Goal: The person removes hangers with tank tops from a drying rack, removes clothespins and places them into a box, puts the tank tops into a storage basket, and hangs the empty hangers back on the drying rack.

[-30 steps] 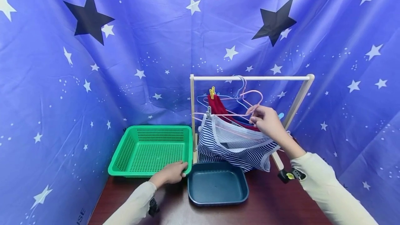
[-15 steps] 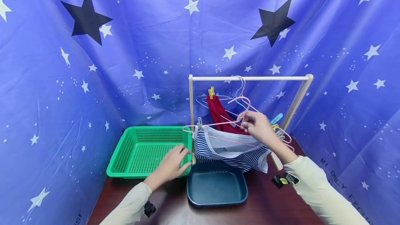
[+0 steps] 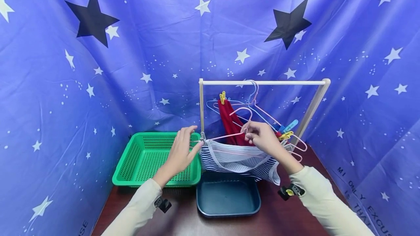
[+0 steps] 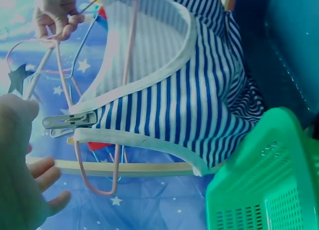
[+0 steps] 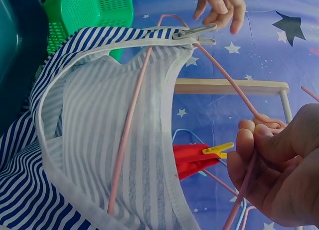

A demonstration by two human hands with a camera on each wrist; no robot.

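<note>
My right hand [image 3: 260, 138] pinches the pink hanger [image 5: 227, 79] at the base of its hook, holding it in front of the drying rack. From this hanger hangs a navy-and-white striped tank top [image 4: 154, 110], its neckline facing up. A grey clothespin [image 4: 70, 121] clips one shoulder strap to the hanger's left end. My left hand [image 3: 179, 151] is raised beside that end, fingers extended and thumb apart, with the thumb close to the clothespin in the head view. In the right wrist view the left hand's fingers [image 5: 219, 8] show just beyond the clothespin.
Behind stands a wooden rack [image 3: 288, 82], with blue and pink hangers on its rail and a red garment [image 3: 226, 119] held by a yellow clothespin [image 3: 222, 97]. A green basket [image 3: 122, 170] stands left; a dark blue tray [image 3: 229, 201] sits in front of the rack.
My left hand has let go of the green basket's rim and risen toward the grey clothespin. My right hand has moved left and down, bringing the pink hanger and tank top along.
</note>
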